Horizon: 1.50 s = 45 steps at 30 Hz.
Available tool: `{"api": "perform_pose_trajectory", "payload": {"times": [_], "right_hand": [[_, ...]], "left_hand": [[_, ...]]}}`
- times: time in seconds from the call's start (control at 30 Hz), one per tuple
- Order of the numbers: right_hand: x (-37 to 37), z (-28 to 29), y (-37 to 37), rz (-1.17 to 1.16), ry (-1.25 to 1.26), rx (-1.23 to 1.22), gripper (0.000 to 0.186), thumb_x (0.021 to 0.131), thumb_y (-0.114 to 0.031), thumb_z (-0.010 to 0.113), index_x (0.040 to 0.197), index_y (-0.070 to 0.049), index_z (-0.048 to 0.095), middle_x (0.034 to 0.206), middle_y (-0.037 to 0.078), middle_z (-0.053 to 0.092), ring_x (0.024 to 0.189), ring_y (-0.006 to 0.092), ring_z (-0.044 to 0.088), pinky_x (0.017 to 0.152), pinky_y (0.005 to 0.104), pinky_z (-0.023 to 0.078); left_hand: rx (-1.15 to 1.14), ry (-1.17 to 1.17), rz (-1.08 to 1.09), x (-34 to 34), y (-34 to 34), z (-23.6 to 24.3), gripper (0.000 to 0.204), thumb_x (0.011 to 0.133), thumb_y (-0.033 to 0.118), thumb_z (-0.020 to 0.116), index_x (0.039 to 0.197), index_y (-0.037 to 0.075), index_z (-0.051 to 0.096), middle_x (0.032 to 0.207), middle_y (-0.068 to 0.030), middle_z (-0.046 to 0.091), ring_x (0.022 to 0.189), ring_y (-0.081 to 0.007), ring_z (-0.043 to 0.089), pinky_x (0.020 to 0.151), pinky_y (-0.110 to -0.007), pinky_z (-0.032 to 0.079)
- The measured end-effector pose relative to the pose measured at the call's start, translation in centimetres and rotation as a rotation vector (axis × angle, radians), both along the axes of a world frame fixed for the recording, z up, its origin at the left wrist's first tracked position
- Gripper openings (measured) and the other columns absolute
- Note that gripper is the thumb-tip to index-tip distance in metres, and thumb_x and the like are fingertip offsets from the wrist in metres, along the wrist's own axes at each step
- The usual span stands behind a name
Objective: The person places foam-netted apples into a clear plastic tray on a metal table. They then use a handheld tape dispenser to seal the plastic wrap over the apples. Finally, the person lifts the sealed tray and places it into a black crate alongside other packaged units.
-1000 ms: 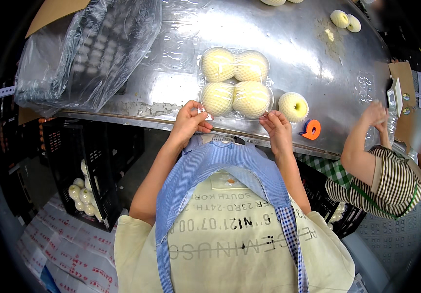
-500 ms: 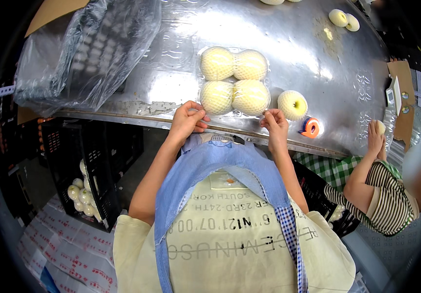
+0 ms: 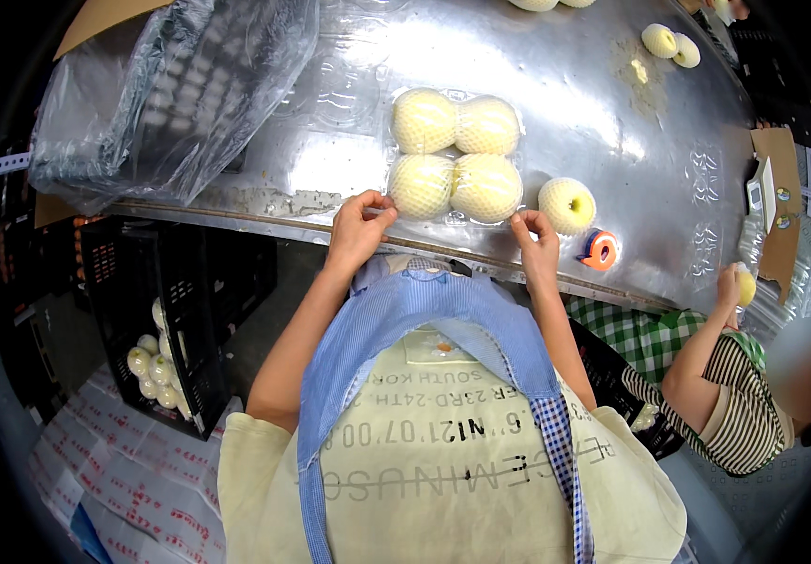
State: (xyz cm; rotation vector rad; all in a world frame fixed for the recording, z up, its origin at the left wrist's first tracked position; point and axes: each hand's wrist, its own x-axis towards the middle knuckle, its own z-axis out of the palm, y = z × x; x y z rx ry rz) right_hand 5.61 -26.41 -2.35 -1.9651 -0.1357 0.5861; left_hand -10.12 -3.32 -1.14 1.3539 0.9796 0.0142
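Note:
A clear plastic clamshell box (image 3: 455,218) sits near the table's front edge. Inside it are several round fruits (image 3: 487,186) in pale yellow foam nets, in two rows. At its near left corner, my left hand (image 3: 360,226) pinches the plastic rim between thumb and fingers. My right hand (image 3: 537,242) grips the near right corner in the same way. Just right of the box lies a loose netted fruit (image 3: 567,205), apart from my right hand. An orange tape roll (image 3: 600,250) rests beside that fruit.
A metal table (image 3: 603,122) spans the view. A plastic-lined carton (image 3: 171,113) stands at left, above a black crate (image 3: 166,282) of fruit. Two netted fruits (image 3: 659,40) lie far right. A co-worker (image 3: 734,395) at right holds a yellow fruit (image 3: 746,285).
My hands stay at the box's near corners, with slight finger shifts. The co-worker's hand has moved nearer with the fruit. The whole view has shifted a little.

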Motion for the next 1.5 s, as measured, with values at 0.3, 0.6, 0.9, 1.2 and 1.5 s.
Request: {"api": "perform_pose_trajectory", "payload": {"times": [0.3, 0.6, 0.9, 1.2, 1.5], "right_hand": [[-0.6, 1.5, 0.5, -0.047, 0.265, -0.012, 0.034, 0.088, -0.032, 0.059, 0.078, 0.0, 0.064, 0.063, 0.001, 0.056, 0.051, 0.0065, 0.043, 0.047, 0.0232, 0.033], [-0.9, 1.9, 1.9, -0.115, 0.133, 0.098, 0.026, 0.089, -0.02, 0.057, 0.097, 0.003, 0.064, 0.081, 0.005, 0.064, 0.067, 0.0089, 0.057, 0.06, 0.0224, 0.045], [-0.8, 2.0, 1.5, -0.124, 0.24, 0.253, 0.024, 0.094, -0.014, 0.051, 0.107, 0.005, 0.056, 0.094, 0.009, 0.063, 0.082, 0.013, 0.061, 0.075, 0.0261, 0.053], [0.5, 1.3, 2.0, -0.102, 0.244, 0.232, 0.018, 0.092, -0.013, 0.053, 0.1, 0.003, 0.055, 0.087, 0.008, 0.062, 0.074, 0.0126, 0.06, 0.068, 0.0248, 0.052], [-0.8, 0.0, 2.2, -0.249, 0.28, 0.313, 0.024, 0.086, -0.017, 0.063, 0.096, 0.001, 0.052, 0.084, 0.008, 0.058, 0.065, 0.0144, 0.06, 0.058, 0.0259, 0.05]], "left_hand": [[-0.113, -0.008, 0.0, 0.0, 0.0, 0.3, 0.01, 0.086, 0.01, 0.059, 0.092, 0.003, 0.059, 0.082, -0.0045, 0.061, 0.068, -0.0115, 0.06, 0.055, -0.023, 0.05], [-0.12, -0.028, -0.004, -0.1, 0.1, -0.2, 0.01, 0.085, 0.011, 0.06, 0.092, 0.003, 0.059, 0.082, -0.0046, 0.062, 0.068, -0.0116, 0.06, 0.055, -0.023, 0.05], [-0.105, -0.025, -0.031, -0.1, -0.1, 0.1, 0.009, 0.087, 0.013, 0.058, 0.091, 0.006, 0.056, 0.083, -0.0028, 0.062, 0.07, -0.0117, 0.059, 0.059, -0.024, 0.048], [-0.123, -0.038, -0.015, 0.0, 0.0, -0.3, 0.009, 0.086, 0.012, 0.058, 0.092, 0.006, 0.055, 0.085, -0.0035, 0.061, 0.07, -0.0131, 0.06, 0.059, -0.024, 0.048], [-0.174, -0.094, 0.075, 0.4, -0.2, -0.3, 0.001, 0.085, 0.0, 0.053, 0.086, -0.001, 0.053, 0.081, -0.0097, 0.061, 0.066, -0.0169, 0.065, 0.053, -0.025, 0.052]]}}
